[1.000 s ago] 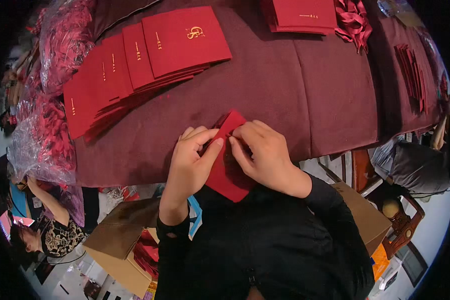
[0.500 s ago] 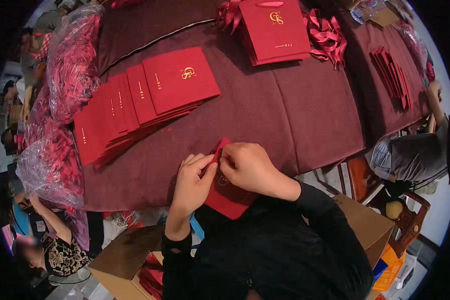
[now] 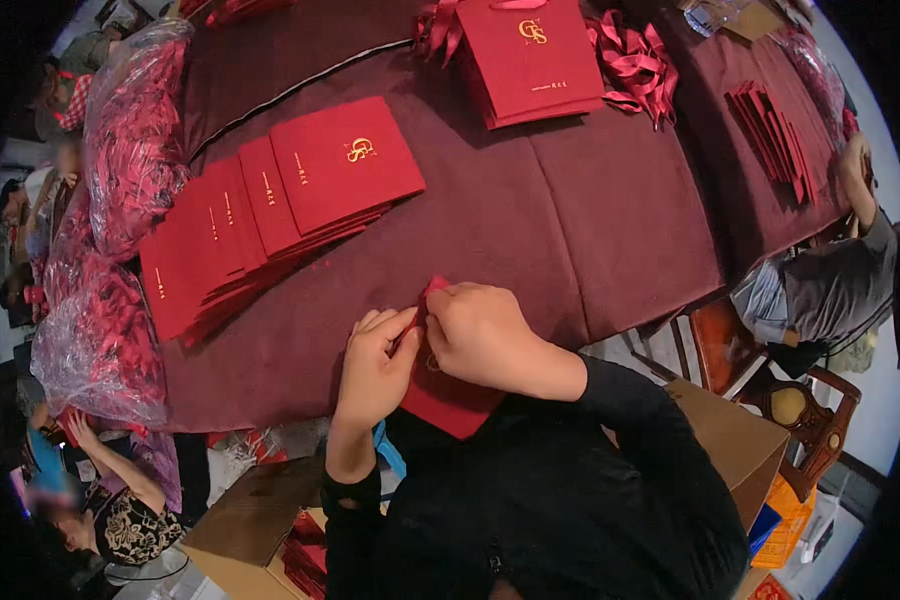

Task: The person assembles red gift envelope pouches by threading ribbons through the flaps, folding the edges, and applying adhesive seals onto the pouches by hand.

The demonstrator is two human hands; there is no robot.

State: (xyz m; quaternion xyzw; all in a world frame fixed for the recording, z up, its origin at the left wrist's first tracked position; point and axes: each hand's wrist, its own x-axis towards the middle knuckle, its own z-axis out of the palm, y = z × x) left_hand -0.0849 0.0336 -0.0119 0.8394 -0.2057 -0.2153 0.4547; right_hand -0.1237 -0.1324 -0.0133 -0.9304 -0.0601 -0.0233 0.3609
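A red paper gift bag (image 3: pixel 455 405) with a gold logo is between my hands at the table's front edge. My left hand (image 3: pixel 378 365) pinches its left upper side, thumb and forefinger together. Across the top of the bag lies my right hand (image 3: pixel 490 335), its fingers curled down on the upper edge and covering part of the logo. Whether a ribbon is between the fingertips cannot be seen. Beyond, to the left, a fanned row of flat red bags (image 3: pixel 345 165) lies on the cloth. Farther back is a stack of bags (image 3: pixel 535 70) with ribbon handles.
Dark red cloth (image 3: pixel 490 230) covers the table. Clear plastic sacks of red ribbon (image 3: pixel 105 330) line the left edge; loose ribbons (image 3: pixel 635 70) lie at the back. Cardboard boxes (image 3: pixel 250 510) stand beside me. Co-workers sit left and right, near a wooden chair (image 3: pixel 820 420).
My view has shifted slightly, so the table items appear a little farther left. Both hands stay on the bag, with the right fingers still at its top edge. The left co-worker's arm has moved.
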